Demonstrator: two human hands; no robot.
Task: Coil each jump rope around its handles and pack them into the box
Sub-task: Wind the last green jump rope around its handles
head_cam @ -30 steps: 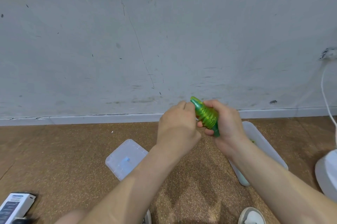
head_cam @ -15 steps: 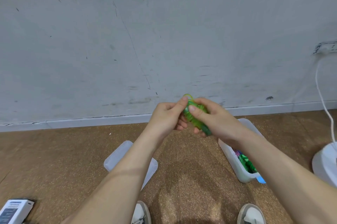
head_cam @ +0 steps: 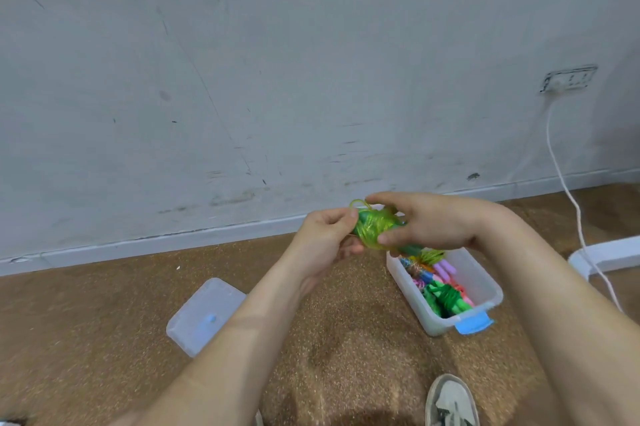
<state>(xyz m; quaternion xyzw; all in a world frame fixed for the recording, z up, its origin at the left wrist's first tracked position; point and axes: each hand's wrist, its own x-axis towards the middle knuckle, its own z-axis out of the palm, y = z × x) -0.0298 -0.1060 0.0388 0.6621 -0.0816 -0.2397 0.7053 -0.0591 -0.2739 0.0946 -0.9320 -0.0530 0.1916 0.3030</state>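
Head-camera finding: green jump rope [head_cam: 375, 228] wound into a tight bundle round its handles, held in mid-air just above the far end of the open box [head_cam: 443, 323]. Gripped at its right end by the right hand [head_cam: 443, 224], fingers curled over the coils and thumb beneath. Pinched at its left end by the left hand [head_cam: 329, 238], thumb and forefinger closed on the rope. One small loose loop [head_cam: 358, 204] standing proud at the top left of the bundle. Possibly the free tail being tucked; too blurred to confirm. Other coiled ropes [head_cam: 446, 297] already lying in the box; lid [head_cam: 204, 314] flat on the floor, well apart to the left.

Judged step: securing the last turn before packing. Recommended: hold the coils firm with the right hand, draw the loop snug with the left, tuck the end under a neighbouring turn, and ease no pressure until seated. Then lower lengthwise beside the others. Risk: springy plastic cord unwinding if released early.
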